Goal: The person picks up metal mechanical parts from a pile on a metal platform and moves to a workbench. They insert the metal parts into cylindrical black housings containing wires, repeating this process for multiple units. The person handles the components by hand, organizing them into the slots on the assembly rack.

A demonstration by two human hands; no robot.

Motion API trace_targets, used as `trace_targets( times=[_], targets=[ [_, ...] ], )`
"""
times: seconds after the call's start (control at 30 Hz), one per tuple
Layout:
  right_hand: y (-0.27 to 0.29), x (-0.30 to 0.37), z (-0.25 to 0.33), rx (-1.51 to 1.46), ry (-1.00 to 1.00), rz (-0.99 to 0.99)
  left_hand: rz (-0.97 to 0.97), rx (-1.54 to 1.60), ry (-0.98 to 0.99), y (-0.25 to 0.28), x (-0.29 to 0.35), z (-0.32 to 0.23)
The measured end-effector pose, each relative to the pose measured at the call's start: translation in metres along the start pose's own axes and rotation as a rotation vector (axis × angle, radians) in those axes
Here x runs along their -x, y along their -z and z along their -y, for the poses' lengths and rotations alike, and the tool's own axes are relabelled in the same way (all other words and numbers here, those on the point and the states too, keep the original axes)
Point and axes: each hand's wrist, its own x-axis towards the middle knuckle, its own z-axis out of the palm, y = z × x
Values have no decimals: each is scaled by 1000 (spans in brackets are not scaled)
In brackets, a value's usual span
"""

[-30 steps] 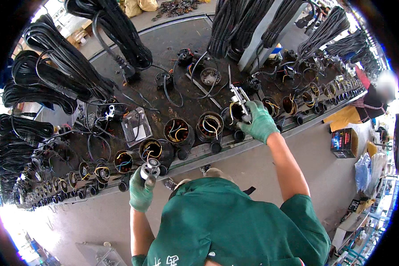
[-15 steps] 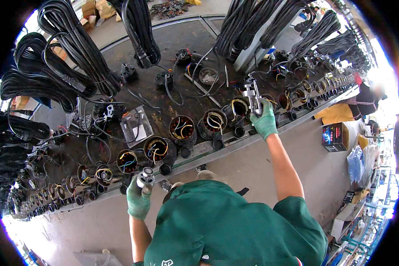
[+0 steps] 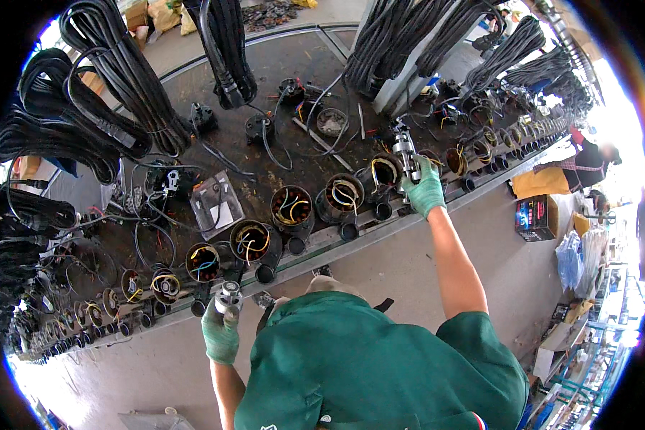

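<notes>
A short, silvery round metal part (image 3: 228, 292) stands up out of my gloved left hand (image 3: 221, 335), whose fingers are wrapped around its lower end. This hand is in front of the bench edge, near an open round motor housing (image 3: 251, 242) with wires inside. My right hand (image 3: 426, 190), also in a green glove, is closed on the near end of a longer silvery stepped metal shaft (image 3: 404, 148). The shaft points away over the bench, beside another open housing (image 3: 384, 172) with yellow wires. Its lower end is partly hidden by my fingers.
More wired housings (image 3: 292, 206) line the bench's front edge. Thick bundles of black cable (image 3: 115, 64) stand at the left and back. A clear plastic box (image 3: 216, 204) and loose wires lie on the dark bench top (image 3: 287, 150). Far right, a person (image 3: 588, 161) is by a carton (image 3: 536, 218).
The metal shaft in my right hand has turned and tilted slightly. My left hand, still holding the round part, has shifted a little left and down. The whole view has moved slightly.
</notes>
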Motion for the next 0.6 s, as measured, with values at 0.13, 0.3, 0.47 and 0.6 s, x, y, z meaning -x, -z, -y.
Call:
trace_targets(
  times=[0.13, 0.3, 0.47, 0.6],
  targets=[
    [2, -2, -2, -15, -13, 21, 3, -21, 6, 1, 0, 7],
    [18, 8, 22, 163, -94, -47, -40, 94, -7, -4, 1, 6],
    [27, 46, 95, -336, 45, -15, 69, 71, 55, -13, -7, -31],
    [2, 120, 238, -537, 583, 589, 184, -322, -153, -19, -20, -45]
  ],
)
